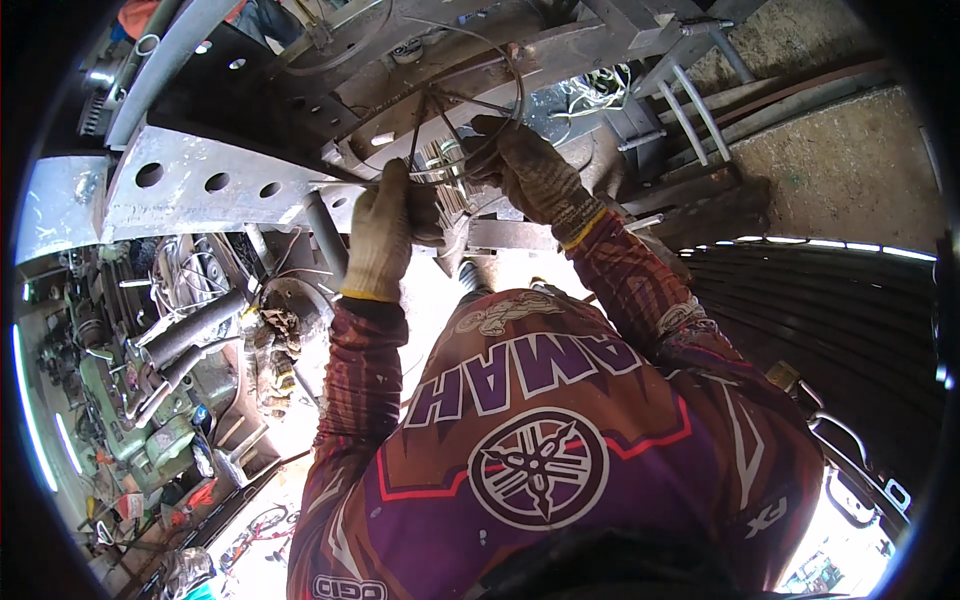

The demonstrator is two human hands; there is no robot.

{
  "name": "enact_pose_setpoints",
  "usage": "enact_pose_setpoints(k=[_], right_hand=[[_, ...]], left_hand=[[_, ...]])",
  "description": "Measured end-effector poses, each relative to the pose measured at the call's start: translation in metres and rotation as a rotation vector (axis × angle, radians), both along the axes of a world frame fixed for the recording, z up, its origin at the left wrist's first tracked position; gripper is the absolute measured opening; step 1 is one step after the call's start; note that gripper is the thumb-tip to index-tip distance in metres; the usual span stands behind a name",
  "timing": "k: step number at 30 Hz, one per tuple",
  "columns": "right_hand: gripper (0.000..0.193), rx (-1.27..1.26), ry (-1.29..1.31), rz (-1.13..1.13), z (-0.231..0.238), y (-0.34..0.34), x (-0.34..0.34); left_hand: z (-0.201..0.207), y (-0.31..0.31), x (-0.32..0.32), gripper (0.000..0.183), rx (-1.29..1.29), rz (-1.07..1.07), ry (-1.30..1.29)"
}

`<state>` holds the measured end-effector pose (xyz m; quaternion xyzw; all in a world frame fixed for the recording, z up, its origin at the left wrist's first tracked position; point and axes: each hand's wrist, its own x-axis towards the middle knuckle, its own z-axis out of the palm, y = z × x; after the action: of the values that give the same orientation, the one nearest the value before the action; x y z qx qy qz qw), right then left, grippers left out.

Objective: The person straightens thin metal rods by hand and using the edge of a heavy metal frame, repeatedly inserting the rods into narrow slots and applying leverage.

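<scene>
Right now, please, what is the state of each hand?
Gloved left hand: closed, holding a thin curved metal rod.
Gloved right hand: closed, also holding the thin curved metal rod.

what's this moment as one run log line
left hand: gloved, gripping thin metal hoop | right hand: gloved, gripping same hoop | nearby: pale steel plate with round holes

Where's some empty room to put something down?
The tan surface looks bare, right of two metal bars and above the dark ridged panel; I can't tell if it's level. It's crowded around the left hand, right hand and wire hoop, and by the green machine.
</scene>
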<state>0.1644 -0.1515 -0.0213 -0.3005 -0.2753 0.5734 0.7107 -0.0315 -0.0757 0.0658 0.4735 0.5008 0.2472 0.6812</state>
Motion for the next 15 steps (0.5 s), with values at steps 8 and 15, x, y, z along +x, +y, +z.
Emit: enact_pose_setpoints(k=[8, 15], right_hand=[[0.046, -0.167, -0.202, -0.206, -0.007, 0.017, -0.012], [0.041, -0.184, -0.077, -0.229, -0.012, 0.019, -0.018]], left_hand=[[0.011, 0.034, 0.003, 0.060, 0.041, -0.101, 0.248], [0.013, 0.043, 0.005, 0.055, 0.102, -0.143, 0.324]])
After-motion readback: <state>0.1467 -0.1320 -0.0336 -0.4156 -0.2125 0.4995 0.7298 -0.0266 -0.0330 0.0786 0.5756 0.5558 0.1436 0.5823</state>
